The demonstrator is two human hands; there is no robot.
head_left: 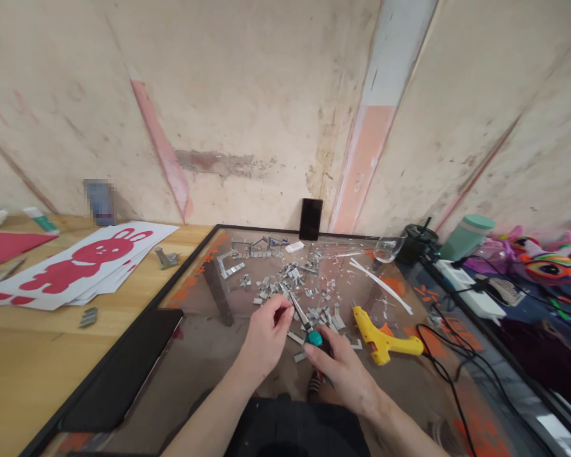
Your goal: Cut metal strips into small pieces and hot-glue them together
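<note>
Head view: right hand (pixel 345 371) wraps teal-handled pliers (pixel 308 328), their tips meeting what looks like a small metal clip (pixel 287 305) pinched in the left hand (pixel 265 336) over the glass tabletop (pixel 204 362). It is probably light, stiff and sharp-edged, best held by its flats. Metal scraps (pixel 290 276) and a yellow glue gun (pixel 385 341) lie near.

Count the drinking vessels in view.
3: a clear glass, a black cup with a straw beside it, and a green tumbler farthest right. More may be hidden.

Right hand (pixel 343 376) holds teal-handled tool (pixel 308 327) against left hand (pixel 265 337).
</note>
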